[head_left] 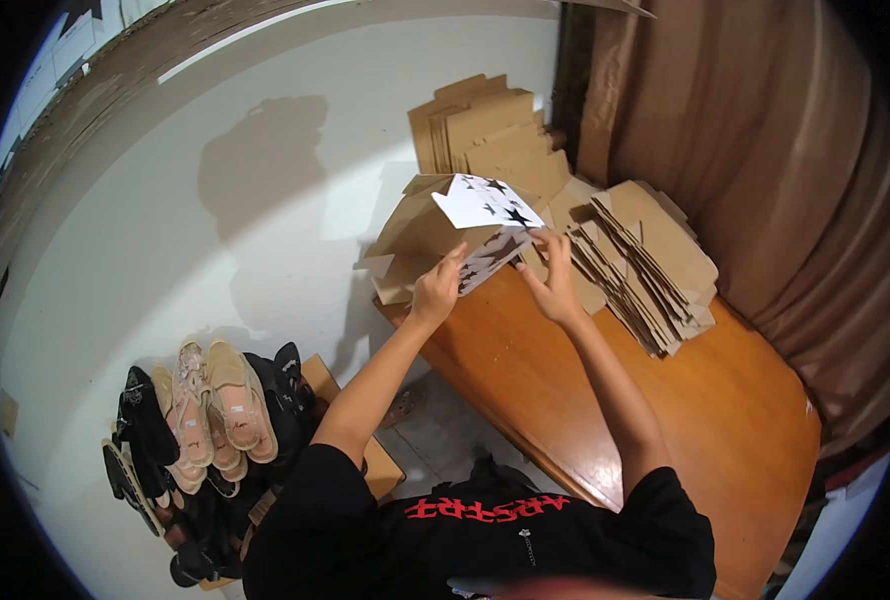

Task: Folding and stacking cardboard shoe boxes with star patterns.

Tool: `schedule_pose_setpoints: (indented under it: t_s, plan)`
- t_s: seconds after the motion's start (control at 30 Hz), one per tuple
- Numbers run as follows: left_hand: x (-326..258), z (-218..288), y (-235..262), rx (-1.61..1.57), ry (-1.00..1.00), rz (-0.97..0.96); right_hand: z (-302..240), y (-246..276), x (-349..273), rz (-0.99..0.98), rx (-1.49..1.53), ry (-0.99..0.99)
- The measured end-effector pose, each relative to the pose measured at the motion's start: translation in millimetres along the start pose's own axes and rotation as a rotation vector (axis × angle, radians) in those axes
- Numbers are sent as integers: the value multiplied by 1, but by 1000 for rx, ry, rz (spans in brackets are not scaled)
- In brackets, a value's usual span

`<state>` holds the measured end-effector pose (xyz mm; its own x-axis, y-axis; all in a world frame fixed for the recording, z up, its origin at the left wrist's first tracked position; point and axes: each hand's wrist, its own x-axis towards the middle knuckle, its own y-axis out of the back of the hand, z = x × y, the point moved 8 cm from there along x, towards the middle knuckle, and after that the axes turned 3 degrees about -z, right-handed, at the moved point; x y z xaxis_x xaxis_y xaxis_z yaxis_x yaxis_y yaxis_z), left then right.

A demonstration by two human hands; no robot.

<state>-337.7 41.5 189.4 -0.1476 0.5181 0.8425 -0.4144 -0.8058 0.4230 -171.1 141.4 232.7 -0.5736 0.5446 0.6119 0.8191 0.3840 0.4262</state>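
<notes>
A partly folded cardboard box (405, 235), plain brown on one side and white with black stars on the other, is held up above the far left end of the wooden table. My left hand (438, 290) is closed on its near edge, fingers along the star-printed side. At the box's right corner, my right hand (555, 285) grips with the thumb below and the fingers above. A white starred flap (487, 202) sticks up over the top of the box. Part of the box's far side is hidden from view.
Flat brown cardboard pieces (655, 250) lie stacked on the wooden table (705, 430), right of my hands. More cardboard sheets (480, 125) lean by the wall behind. Several shoes (235, 400) are piled at the lower left. A brown curtain (745, 150) hangs along the right.
</notes>
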Motion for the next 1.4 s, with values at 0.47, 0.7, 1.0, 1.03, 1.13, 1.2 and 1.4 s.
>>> schedule_pose_setpoints:
  t_s: [0.47, 0.7, 1.0, 1.03, 1.13, 1.2, 1.4]
  plan:
    - [-85, 291, -88, -191, -823, -211, 64, 180, -240, 148, -21, -782]
    - [-149, 371, -158, -458, -612, -389, 20, 250, -332, 176, -232, -775]
    - [-150, 381, -210, -422, 52, -811, 31, 284, -421, 399, -421, -648]
    - [-143, 378, -210, -422, 55, -812, 28, 283, -420, 396, -420, -650]
    - [-111, 347, -196, -85, 177, -638, 13, 284, -421, 459, -412, -608]
    - [-109, 319, -197, -168, 448, -711, 4, 286, -418, 464, -451, -561]
    - [-105, 296, -184, -129, 250, -647, -14, 278, -414, 409, -449, -665]
